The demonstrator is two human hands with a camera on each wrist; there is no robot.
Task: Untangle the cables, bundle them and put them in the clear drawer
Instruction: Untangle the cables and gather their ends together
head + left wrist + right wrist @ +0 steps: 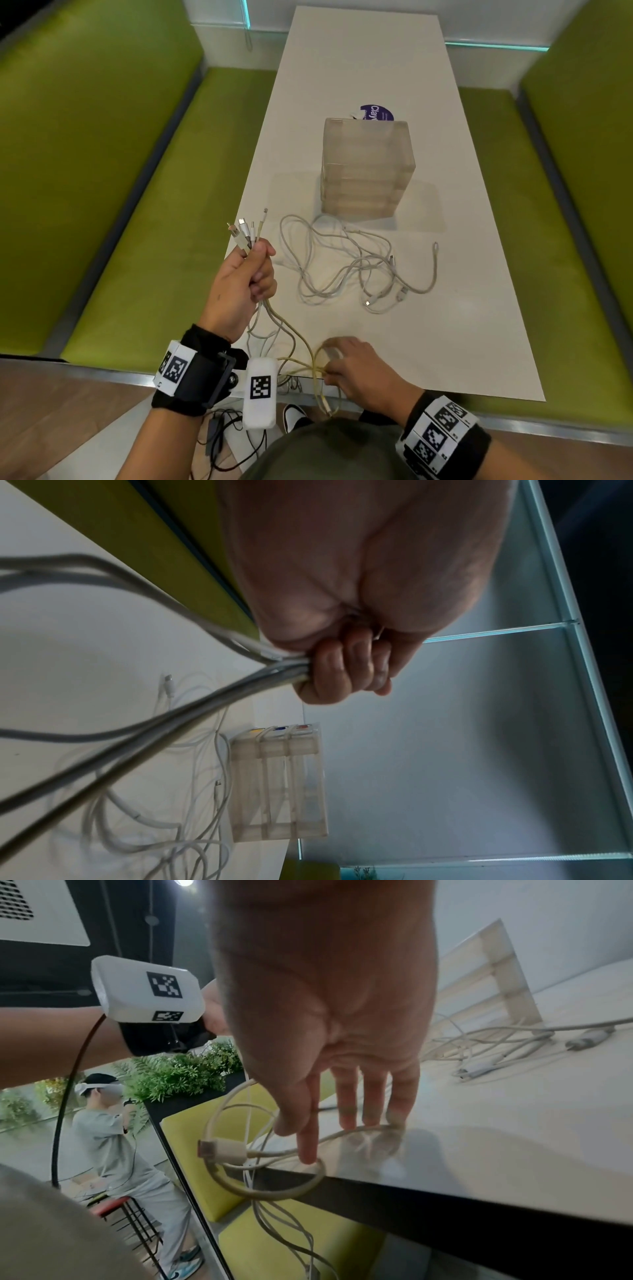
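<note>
Left hand [239,287]: raised, fingers [346,669] curling into a tight fist, gripping; thumb lying along the top of the fist. Left wrist wearing a black strap with coded markers. Right hand [359,368]: reaching downward, palm down, fingers [373,1096] extending nearly straight, index finger and thumb closing together at the tips. Right wrist wearing a band of coded markers.

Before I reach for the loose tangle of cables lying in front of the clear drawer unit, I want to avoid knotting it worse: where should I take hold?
Probably take one free plug end, which lies apart at the right edge of the loose tangle. Come from the right and above, and pinch just behind the plug. Its cable curves away clear of the crossings.
</note>
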